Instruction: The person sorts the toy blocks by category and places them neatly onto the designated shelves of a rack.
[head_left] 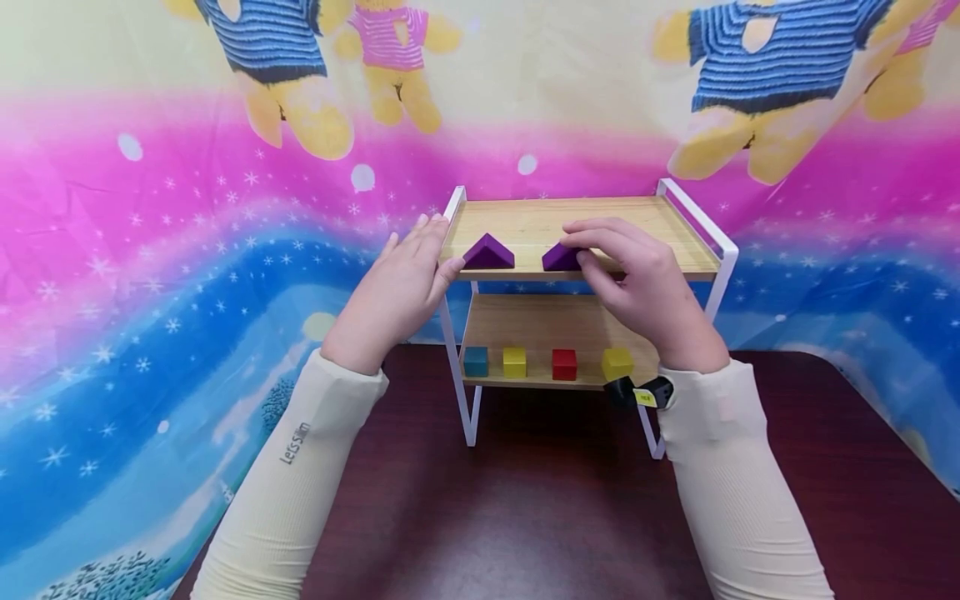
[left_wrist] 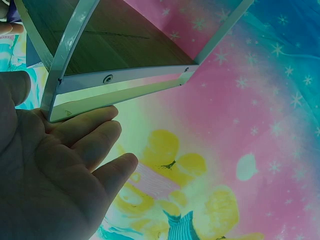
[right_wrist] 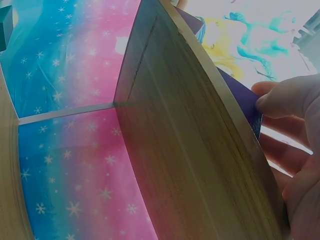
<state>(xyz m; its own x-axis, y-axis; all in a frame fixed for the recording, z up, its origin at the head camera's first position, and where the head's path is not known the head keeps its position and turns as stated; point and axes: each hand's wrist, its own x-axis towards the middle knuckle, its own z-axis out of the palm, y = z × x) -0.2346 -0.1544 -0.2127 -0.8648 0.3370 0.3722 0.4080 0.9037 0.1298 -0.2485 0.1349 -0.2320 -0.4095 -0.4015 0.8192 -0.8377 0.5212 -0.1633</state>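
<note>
Two purple triangular blocks stand on the top shelf's front edge in the head view. The right hand [head_left: 637,279] pinches the right purple block [head_left: 558,257] between thumb and fingers; its right end is hidden behind them. In the right wrist view the thumb [right_wrist: 287,97] presses on that block [right_wrist: 242,97]. The left purple block [head_left: 489,252] stands just beside the left hand's thumb tip. With fingers straight, the left hand [head_left: 397,292] rests against the left side frame of the small two-tier shelf [head_left: 517,218]. The left wrist view shows its fingers [left_wrist: 92,130] along the white rail [left_wrist: 115,102].
On the lower shelf [head_left: 540,321] sit a blue cube [head_left: 476,362], a yellow cube [head_left: 514,362], a red cube [head_left: 564,364] and another yellow cube [head_left: 617,364]. The shelf stands on a dark red table [head_left: 525,500], before a printed cloth backdrop [head_left: 187,233].
</note>
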